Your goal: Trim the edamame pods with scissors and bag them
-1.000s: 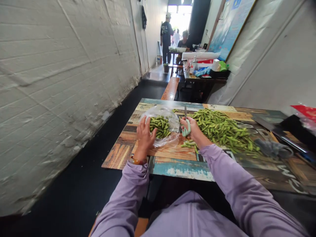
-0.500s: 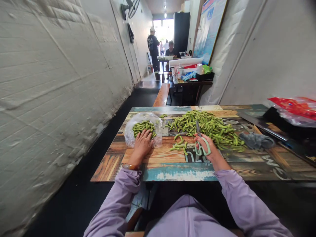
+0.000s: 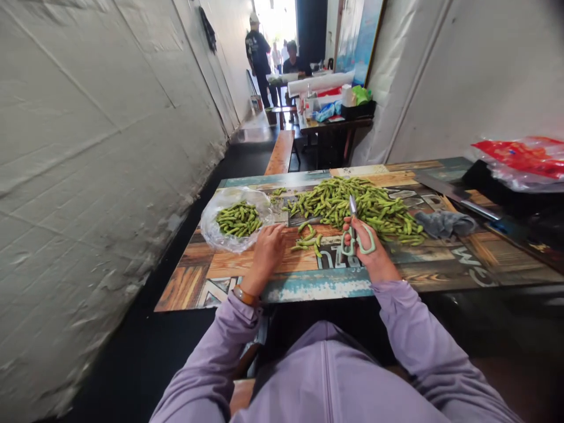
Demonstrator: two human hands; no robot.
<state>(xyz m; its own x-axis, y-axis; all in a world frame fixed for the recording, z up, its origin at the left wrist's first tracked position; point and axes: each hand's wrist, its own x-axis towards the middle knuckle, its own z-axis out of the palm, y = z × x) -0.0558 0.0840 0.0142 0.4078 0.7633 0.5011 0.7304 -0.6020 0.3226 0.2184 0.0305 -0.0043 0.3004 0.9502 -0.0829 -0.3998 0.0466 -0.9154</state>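
Green-handled scissors (image 3: pixel 353 235) are gripped in my right hand (image 3: pixel 368 249), blades pointing away from me over the near edge of a large heap of edamame pods (image 3: pixel 356 202). My left hand (image 3: pixel 268 249) hovers beside the right edge of a clear plastic bag (image 3: pixel 209 226), its fingers loosely bent and no pod visible in them. Inside the bag lies a smaller batch of edamame pods (image 3: pixel 238 219). Several loose pods (image 3: pixel 311 239) rest on the table between my hands.
On the right of the patterned table (image 3: pixel 238 264) lie a grey cloth (image 3: pixel 447 224), a long metal blade (image 3: pixel 440 187) and red-and-clear plastic packaging (image 3: pixel 522 155). Beyond are a wooden bench (image 3: pixel 281 151), a cluttered second table (image 3: pixel 337 124) and people near the doorway.
My left hand has come off the pods in the bag and moved right, to the bag's edge. My right hand still holds the scissors. The camera view has tilted down.
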